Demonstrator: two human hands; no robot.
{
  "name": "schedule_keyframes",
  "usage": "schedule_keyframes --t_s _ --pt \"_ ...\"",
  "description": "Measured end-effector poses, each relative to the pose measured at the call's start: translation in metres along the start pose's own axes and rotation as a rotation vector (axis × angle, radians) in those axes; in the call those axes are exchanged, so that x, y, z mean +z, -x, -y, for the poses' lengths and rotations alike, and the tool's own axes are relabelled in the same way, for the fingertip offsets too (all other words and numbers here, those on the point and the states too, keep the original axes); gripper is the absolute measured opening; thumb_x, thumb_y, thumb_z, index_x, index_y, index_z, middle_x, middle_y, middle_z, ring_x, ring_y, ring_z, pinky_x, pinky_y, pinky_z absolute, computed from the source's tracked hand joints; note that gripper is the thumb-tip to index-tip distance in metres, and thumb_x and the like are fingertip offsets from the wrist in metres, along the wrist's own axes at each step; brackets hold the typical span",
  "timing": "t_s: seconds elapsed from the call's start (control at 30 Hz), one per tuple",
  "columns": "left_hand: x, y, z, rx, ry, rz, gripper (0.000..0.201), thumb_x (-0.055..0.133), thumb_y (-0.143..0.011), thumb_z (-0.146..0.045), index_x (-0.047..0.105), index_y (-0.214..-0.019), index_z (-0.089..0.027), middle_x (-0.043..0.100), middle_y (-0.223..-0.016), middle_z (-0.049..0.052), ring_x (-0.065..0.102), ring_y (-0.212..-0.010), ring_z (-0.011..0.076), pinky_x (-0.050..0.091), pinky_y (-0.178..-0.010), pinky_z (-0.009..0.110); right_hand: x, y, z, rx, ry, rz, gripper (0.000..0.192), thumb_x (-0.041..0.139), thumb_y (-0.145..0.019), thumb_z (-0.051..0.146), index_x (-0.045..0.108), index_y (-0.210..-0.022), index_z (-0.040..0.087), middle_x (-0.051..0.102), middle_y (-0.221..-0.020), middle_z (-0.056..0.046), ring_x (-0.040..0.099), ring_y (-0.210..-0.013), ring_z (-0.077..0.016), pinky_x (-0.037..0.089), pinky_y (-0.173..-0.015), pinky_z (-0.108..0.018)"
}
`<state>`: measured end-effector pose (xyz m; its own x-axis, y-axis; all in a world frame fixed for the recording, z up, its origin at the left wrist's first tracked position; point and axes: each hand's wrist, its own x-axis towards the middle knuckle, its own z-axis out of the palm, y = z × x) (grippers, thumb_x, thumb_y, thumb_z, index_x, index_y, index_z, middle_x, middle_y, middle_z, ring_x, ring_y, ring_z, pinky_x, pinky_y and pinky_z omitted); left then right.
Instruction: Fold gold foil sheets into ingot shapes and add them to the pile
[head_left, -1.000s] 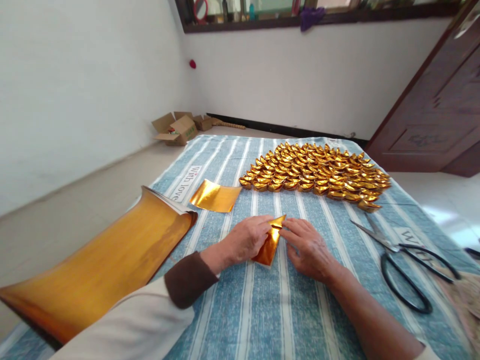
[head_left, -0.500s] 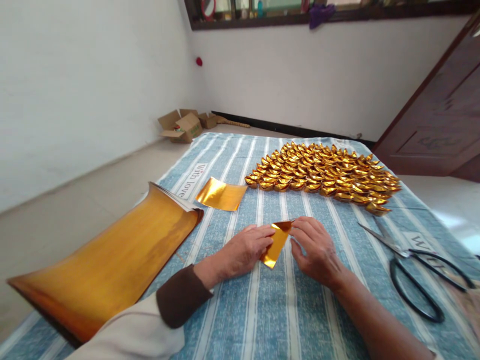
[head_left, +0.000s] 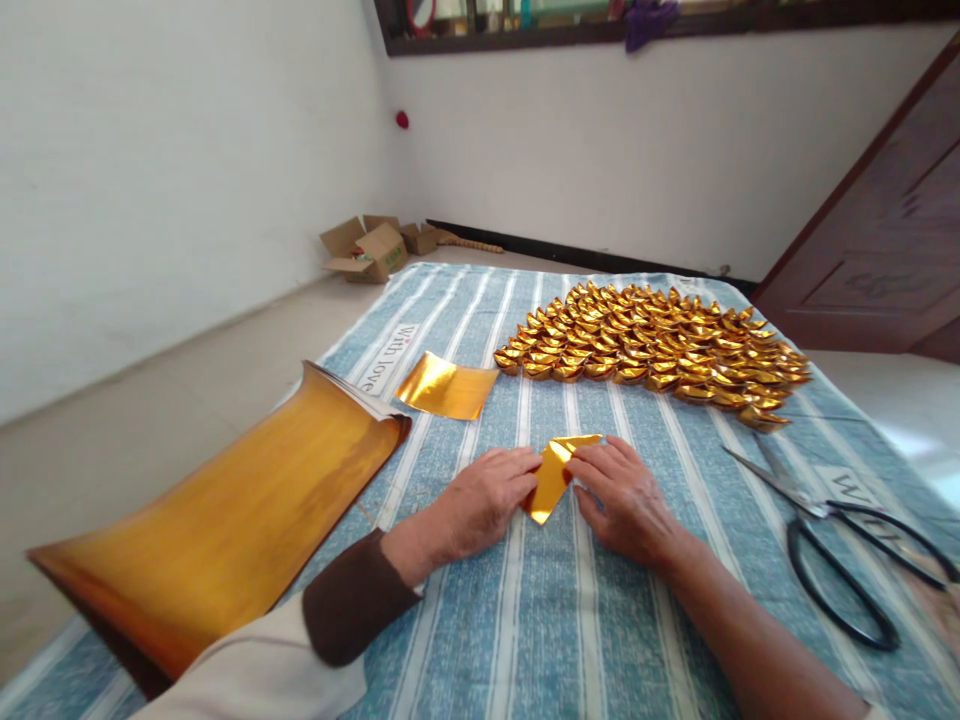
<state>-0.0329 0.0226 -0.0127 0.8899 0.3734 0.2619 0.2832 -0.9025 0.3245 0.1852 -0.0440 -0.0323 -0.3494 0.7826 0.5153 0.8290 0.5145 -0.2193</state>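
A small piece of gold foil paper [head_left: 551, 484] lies on the striped cloth between my hands, its far corner folded over at a slant. My left hand [head_left: 489, 500] presses on the paper's left edge with its fingers together. On the right side, the fingertips of my right hand [head_left: 626, 497] hold down the folded flap. Both hands rest low on the table. Beyond them is a loose gold foil sheet [head_left: 448, 386], slightly curled. Many folded gold paper ingots [head_left: 652, 345] stand in packed rows at the far right.
A large stack of gold sheets [head_left: 225, 510] covers the left side of the blue striped tablecloth [head_left: 480, 610]. Open scissors [head_left: 817, 508] with black handles lie at the right. On the floor behind are cardboard boxes [head_left: 375, 248]. A brown door [head_left: 862, 230] stands at the right.
The far corner of the gold paper has been folded over into a slanted flap. My right fingers have moved slightly left onto it, while my left hand stays at the left edge.
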Motion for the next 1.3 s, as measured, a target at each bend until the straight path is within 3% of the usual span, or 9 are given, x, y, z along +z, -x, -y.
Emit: schedule_keyframes --t_s 0.17,0.33,0.6,0.87,1.1,1.3 --pt "-0.007 0.014 -0.008 -0.059 0.013 0.055 0.028 0.057 -0.088 -0.020 0.061 -0.115 -0.015 0.059 -0.131 0.015 0.053 -0.124 0.0279 0.043 -0.102 0.049 -0.002 0.000 -0.001 0.006 0.013 0.048 0.017 0.057 -0.084 0.015 0.062 -0.099 0.019 0.066 -0.107 -0.009 0.056 -0.103 -0.0256 0.039 -0.098 -0.049" --pt "-0.007 0.018 -0.007 -0.083 0.077 0.060 0.042 0.064 -0.083 -0.024 0.056 -0.123 -0.017 0.054 -0.137 0.015 0.046 -0.131 0.0308 0.034 -0.107 0.055 -0.004 -0.001 0.000 -0.045 0.007 0.083 0.018 0.061 -0.088 0.032 0.063 -0.101 0.020 0.063 -0.106 -0.011 0.053 -0.109 -0.0268 0.041 -0.097 -0.048" --pt "-0.001 0.013 -0.004 -0.090 0.153 -0.041 0.040 0.064 -0.079 -0.017 0.058 -0.118 -0.020 0.060 -0.130 0.010 0.049 -0.126 0.0275 0.035 -0.107 0.050 0.002 -0.005 0.001 -0.064 0.112 0.148 0.017 0.052 -0.095 0.033 0.065 -0.097 0.021 0.060 -0.090 -0.008 0.055 -0.089 -0.0223 0.046 -0.078 -0.039" --pt "0.007 0.010 -0.004 -0.118 0.086 -0.122 0.018 0.057 -0.087 -0.017 0.064 -0.104 -0.019 0.066 -0.118 0.011 0.056 -0.119 0.0264 0.042 -0.099 0.050 0.005 -0.004 0.002 -0.100 0.179 0.110 0.020 0.049 -0.097 0.030 0.065 -0.093 0.019 0.060 -0.089 -0.009 0.055 -0.089 -0.0224 0.047 -0.078 -0.038" --pt "0.014 0.010 -0.003 -0.173 0.094 -0.141 0.015 0.053 -0.088 -0.012 0.067 -0.094 -0.017 0.068 -0.117 0.011 0.058 -0.119 0.0265 0.042 -0.101 0.053 0.006 -0.002 0.005 -0.069 0.158 0.105 0.018 0.052 -0.095 0.028 0.064 -0.085 0.018 0.061 -0.091 -0.011 0.057 -0.093 -0.0250 0.047 -0.077 -0.039" --pt "0.012 0.006 -0.005 -0.198 0.171 -0.236 0.014 0.054 -0.088 -0.015 0.066 -0.093 -0.018 0.072 -0.106 0.008 0.061 -0.112 0.0239 0.046 -0.098 0.048 0.012 0.001 0.011 -0.006 0.153 0.036 0.021 0.051 -0.095 0.024 0.062 -0.078 0.019 0.061 -0.088 -0.010 0.058 -0.091 -0.0243 0.047 -0.078 -0.040"
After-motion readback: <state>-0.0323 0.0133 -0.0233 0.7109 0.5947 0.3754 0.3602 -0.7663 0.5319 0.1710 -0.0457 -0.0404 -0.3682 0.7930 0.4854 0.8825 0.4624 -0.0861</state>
